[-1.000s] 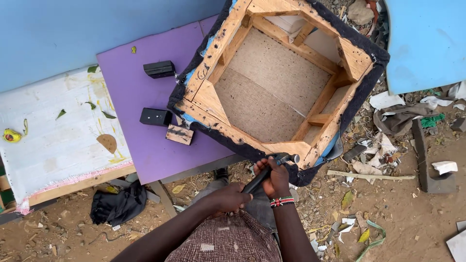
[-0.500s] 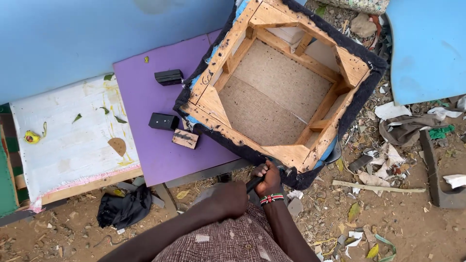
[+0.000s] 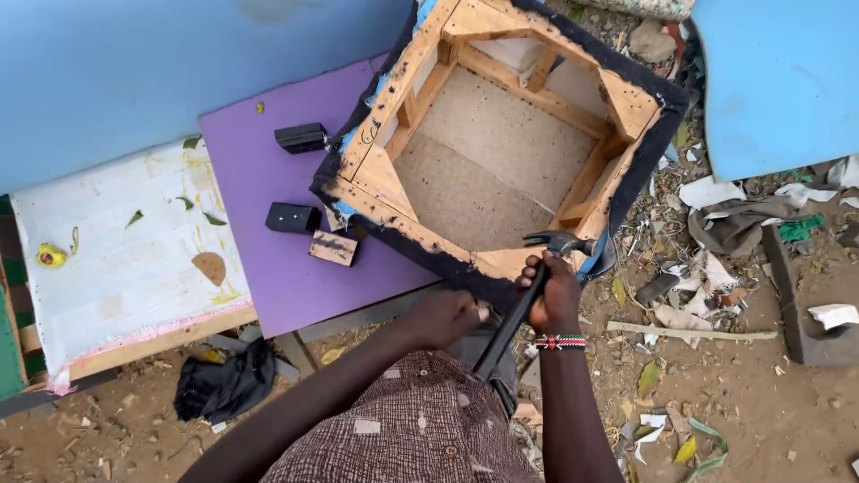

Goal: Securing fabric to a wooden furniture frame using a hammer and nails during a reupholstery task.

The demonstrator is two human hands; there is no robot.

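An upturned wooden stool frame (image 3: 407, 85) edged in dark fabric rests on a purple board (image 3: 268, 201), its hollow underside facing up. My right hand (image 3: 557, 295), with a beaded bracelet on the wrist, grips a black claw hammer (image 3: 523, 304) near its head. The hammer head (image 3: 559, 241) lies against the frame's near corner. My left hand (image 3: 447, 317) presses on the dark fabric at the frame's near edge, just left of the hammer handle.
Two black blocks (image 3: 300, 137) (image 3: 293, 217) and a small wooden block (image 3: 333, 248) lie on the purple board. A white panel (image 3: 125, 259) sits left, blue panels at back and right. A black cloth (image 3: 224, 385), scraps and debris litter the dirt.
The hammer head has come up from the frame's lower edge onto its near corner. My right hand moved right and up with it. The view shifted slightly.
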